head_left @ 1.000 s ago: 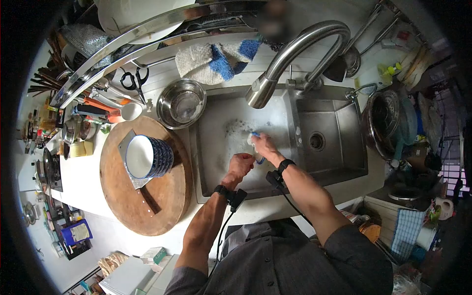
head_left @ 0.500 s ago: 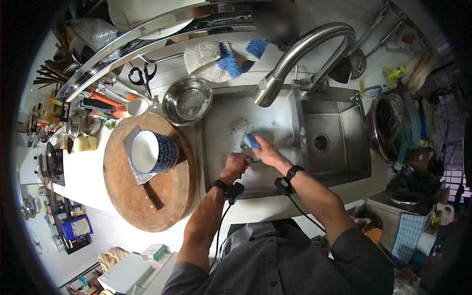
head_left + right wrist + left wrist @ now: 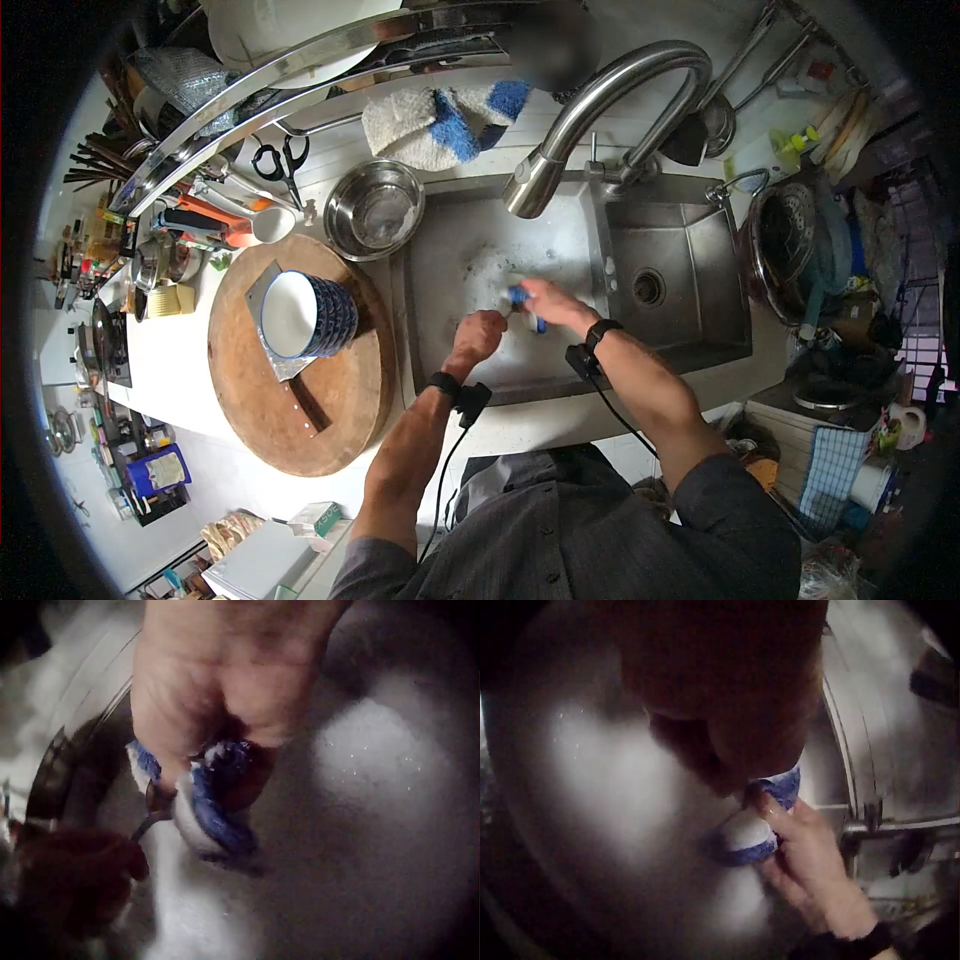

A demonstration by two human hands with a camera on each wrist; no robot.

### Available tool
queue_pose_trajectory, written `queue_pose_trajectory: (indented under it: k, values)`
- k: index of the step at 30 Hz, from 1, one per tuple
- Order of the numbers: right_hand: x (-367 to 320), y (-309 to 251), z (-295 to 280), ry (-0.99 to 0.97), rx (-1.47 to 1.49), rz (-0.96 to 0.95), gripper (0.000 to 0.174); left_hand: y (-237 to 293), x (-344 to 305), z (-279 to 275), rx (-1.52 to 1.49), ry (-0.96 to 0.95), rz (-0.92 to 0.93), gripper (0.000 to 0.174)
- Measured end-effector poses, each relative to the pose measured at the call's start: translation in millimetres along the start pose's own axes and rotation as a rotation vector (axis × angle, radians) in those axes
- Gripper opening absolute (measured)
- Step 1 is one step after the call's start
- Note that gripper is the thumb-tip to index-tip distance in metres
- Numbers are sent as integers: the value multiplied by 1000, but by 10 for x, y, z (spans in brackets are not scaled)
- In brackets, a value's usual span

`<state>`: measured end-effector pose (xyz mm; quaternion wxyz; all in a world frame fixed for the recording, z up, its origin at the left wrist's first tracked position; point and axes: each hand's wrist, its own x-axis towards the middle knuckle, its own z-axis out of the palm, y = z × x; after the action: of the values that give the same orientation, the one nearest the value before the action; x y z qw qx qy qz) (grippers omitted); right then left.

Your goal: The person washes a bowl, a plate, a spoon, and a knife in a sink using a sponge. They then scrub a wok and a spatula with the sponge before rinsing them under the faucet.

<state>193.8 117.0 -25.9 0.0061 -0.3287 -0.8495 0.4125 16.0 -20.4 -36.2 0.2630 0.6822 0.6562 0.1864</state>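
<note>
Both hands work close together over the larger basin of a steel sink (image 3: 450, 225). My right hand (image 3: 556, 305) grips a soft blue-and-white sponge (image 3: 217, 821), folded around one end of a spoon-like metal utensil (image 3: 148, 823). That covered end is hidden by the sponge and fingers. My left hand (image 3: 476, 336) is curled round the other end, just left of the sponge in the head view. The left wrist view shows the sponge's white face and blue edge (image 3: 746, 853) between the right thumb and fingers.
Left of the sink, a round wooden board (image 3: 240, 390) bears stacked blue-patterned bowls (image 3: 335, 318) and a cleaver (image 3: 302, 405). A steel bowl (image 3: 375, 210) stands at the sink's back left corner. The faucet (image 3: 530, 185) arches over the basin; a smaller basin (image 3: 690, 300) lies right.
The hands stay together over the basin, shifting slightly with the head view. The right hand has worked the sponge along the utensil, the sponge turning between its fingers.
</note>
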Motion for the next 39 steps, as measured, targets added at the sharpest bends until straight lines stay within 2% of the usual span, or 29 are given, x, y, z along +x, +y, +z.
queue_pose_trajectory:
  k: [1, 2, 3, 4, 6, 7, 8, 10, 12, 14, 15, 16, 18, 22, 24, 25, 26, 28, 30, 32, 33, 34, 36, 37, 39]
  values:
    - [13, 43, -13, 16, 282, 141, 23, 58, -10, -35, -2, -5, 1, 25]
    - [46, 78, -31, 34, 562, 277, 24, 107, 11, -87, -357, -39, -277, 26]
    - [-22, -120, -135, 59, 777, 334, 31, 209, 27, -186, -712, -73, -557, 27]
    - [-25, -143, -104, 58, 776, 334, 31, 288, 33, -237, -713, -72, -558, 27]
    - [-19, -189, -58, 37, 1017, 526, 24, 421, 73, -320, -934, -28, -608, 28]
    - [-45, -287, 4, 100, 1138, 555, 25, 389, 104, -264, -933, -26, -603, 28]
    - [-24, -372, 42, 100, 1135, 554, 25, 364, 121, -193, -997, -17, -639, 28]
    - [56, -319, 230, 210, 1354, 602, 27, 426, 138, -156, -1062, -9, -677, 27]
    - [77, -337, 241, 164, 1372, 661, 27, 563, 164, -197, -1215, 79, -649, 28]
    - [-35, -598, 53, -52, 1487, 692, 27, 563, 181, -140, -1249, 97, -636, 27]
    - [-32, -618, 87, 58, 1437, 650, 27, 553, 169, -105, -1282, 118, -627, 26]
    - [1, -495, 203, 57, 1438, 647, 27, 484, 167, -62, -1280, 120, -626, 26]
    - [33, -331, 331, 151, 1138, 439, 25, 380, 156, -75, -900, -74, -583, 30]
    - [3, -168, 273, 132, 990, 376, 27, 288, 176, -318, -787, -86, -629, 34]
    - [51, -159, 239, 37, 925, 285, 23, 317, 232, -385, -927, 189, -590, 29]
    - [-7, -293, 145, 32, 912, 269, 17, 321, 244, -363, -1038, 259, -549, 28]
    - [-28, -438, 78, 20, 913, 259, 17, 292, 254, -364, -1033, 272, -554, 28]
    - [-51, -422, 107, -7, 976, 311, 14, 286, 301, -396, -817, 237, -512, 29]
    - [-80, -472, 75, -7, 966, 270, 18, 340, 291, -428, -813, 277, -529, 28]
    - [-217, -607, -109, -52, 626, 461, 26, 404, 291, -467, -893, 355, -608, 27]
    - [-229, -505, -46, -47, 625, 466, 26, 164, 294, -294, -1075, 388, -555, 26]
    - [-230, -316, 114, -82, 568, 402, 30, 123, 279, -290, -1078, 383, -554, 26]
    - [-256, -235, 160, -120, 508, 335, 33, 28, 275, -280, -1267, 502, -690, 27]
    - [-288, -268, 117, -157, 391, 338, 32, -33, 272, -257, -1331, 534, -680, 23]
    - [-322, -278, 73, -188, 277, 344, 32, -118, 241, -208, -1306, 567, -713, 22]
